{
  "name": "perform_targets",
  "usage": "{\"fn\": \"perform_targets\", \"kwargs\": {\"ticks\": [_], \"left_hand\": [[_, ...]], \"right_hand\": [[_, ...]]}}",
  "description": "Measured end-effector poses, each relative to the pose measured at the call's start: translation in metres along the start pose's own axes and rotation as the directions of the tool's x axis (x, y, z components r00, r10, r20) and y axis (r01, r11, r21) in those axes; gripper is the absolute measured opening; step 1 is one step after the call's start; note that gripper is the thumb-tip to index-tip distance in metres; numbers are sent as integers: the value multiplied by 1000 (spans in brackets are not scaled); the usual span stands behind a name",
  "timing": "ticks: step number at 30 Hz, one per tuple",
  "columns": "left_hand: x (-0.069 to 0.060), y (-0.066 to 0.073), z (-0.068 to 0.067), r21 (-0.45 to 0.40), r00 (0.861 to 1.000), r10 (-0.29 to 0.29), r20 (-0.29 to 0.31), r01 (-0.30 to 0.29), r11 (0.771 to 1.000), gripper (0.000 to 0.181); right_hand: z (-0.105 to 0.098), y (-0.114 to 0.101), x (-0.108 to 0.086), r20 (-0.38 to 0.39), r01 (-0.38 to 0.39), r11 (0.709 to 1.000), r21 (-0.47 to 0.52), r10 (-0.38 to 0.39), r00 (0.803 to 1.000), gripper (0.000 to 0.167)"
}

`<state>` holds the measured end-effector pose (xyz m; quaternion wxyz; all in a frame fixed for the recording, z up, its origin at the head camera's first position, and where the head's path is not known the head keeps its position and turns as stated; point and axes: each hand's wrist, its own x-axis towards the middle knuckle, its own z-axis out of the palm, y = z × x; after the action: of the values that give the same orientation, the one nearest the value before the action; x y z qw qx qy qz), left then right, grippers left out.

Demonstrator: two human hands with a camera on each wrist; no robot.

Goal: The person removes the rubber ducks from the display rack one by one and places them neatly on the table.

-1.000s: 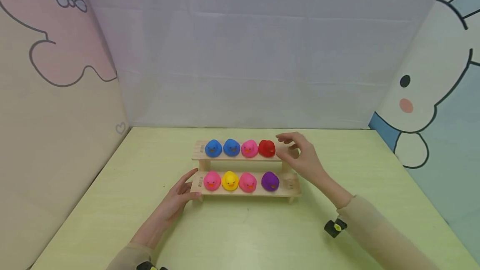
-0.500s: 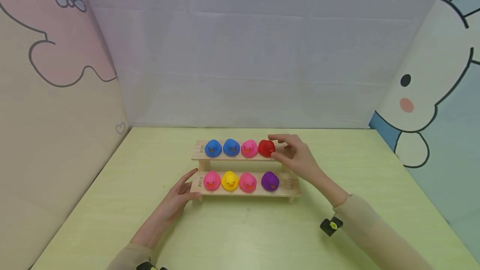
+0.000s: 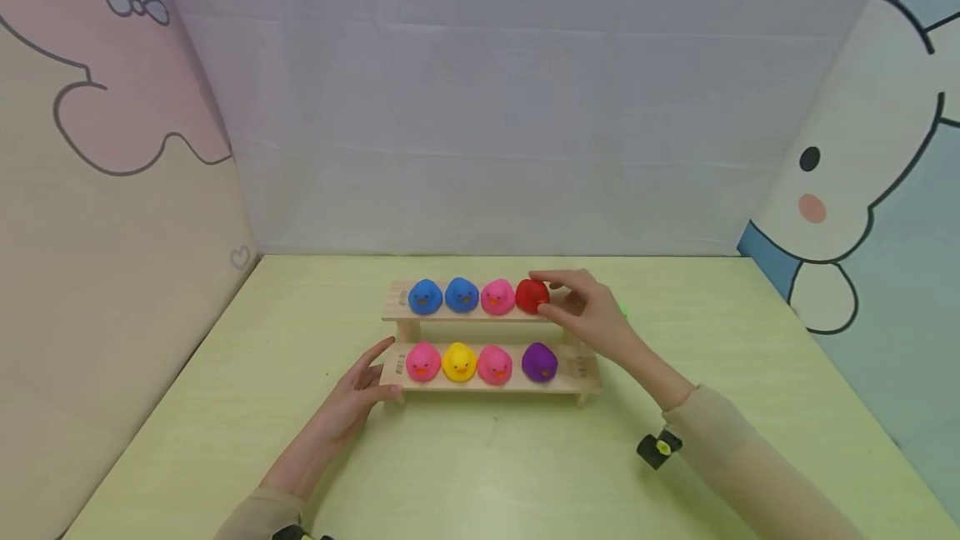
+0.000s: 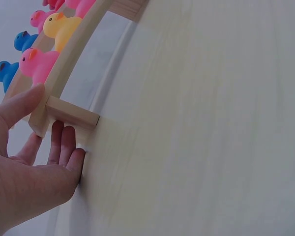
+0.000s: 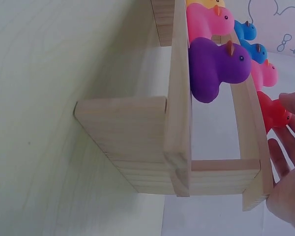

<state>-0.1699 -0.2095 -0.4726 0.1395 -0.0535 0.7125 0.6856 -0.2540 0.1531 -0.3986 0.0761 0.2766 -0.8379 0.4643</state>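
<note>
Lower left of centre, the left hand [image 3: 354, 397] pinches the pale wooden two-tier stand [image 3: 570, 380]. Farther back, right of centre, the right hand [image 3: 597, 317], spread just duck-wide, pinches the top tier [image 3: 393, 303]'s red rubbery duck [image 3: 530, 297]. Gripping seems the step; next calls for steadiness.

Ways in at six and ten o'clock; eight and two blocked.
A hand could cross the tabletop [image 3: 480, 473] to the duck rack [image 3: 579, 369] there. The left hand [image 3: 351, 400] bars eight, the right hand [image 3: 598, 315] two (pinching the red duck [image 3: 531, 297]). A narrow slot separates the purple duck [image 3: 540, 363] from its pink neighbour [image 3: 494, 365].
</note>
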Motion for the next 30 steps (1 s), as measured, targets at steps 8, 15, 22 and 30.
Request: {"fn": "perform_targets", "kwargs": {"ticks": [8, 15, 22, 30], "left_hand": [[-1, 1, 1, 1, 1000, -7, -8, 7, 1000, 77], [0, 0, 1, -4, 1000, 1, -3, -1, 1000, 77], [1, -1, 0, -1, 1000, 5, 0, -5, 1000, 77], [1, -1, 0, -9, 1000, -6, -4, 6, 1000, 76]], "right_hand": [[0, 2, 0, 19, -5, 999, -39, 6, 1000, 43], [0, 2, 0, 5, -6, 1000, -16, 7, 1000, 41], [-2, 2, -1, -22, 10, 1000, -22, -11, 1000, 40], [-7, 0, -3, -45, 12, 998, -55, -15, 999, 41]]}}
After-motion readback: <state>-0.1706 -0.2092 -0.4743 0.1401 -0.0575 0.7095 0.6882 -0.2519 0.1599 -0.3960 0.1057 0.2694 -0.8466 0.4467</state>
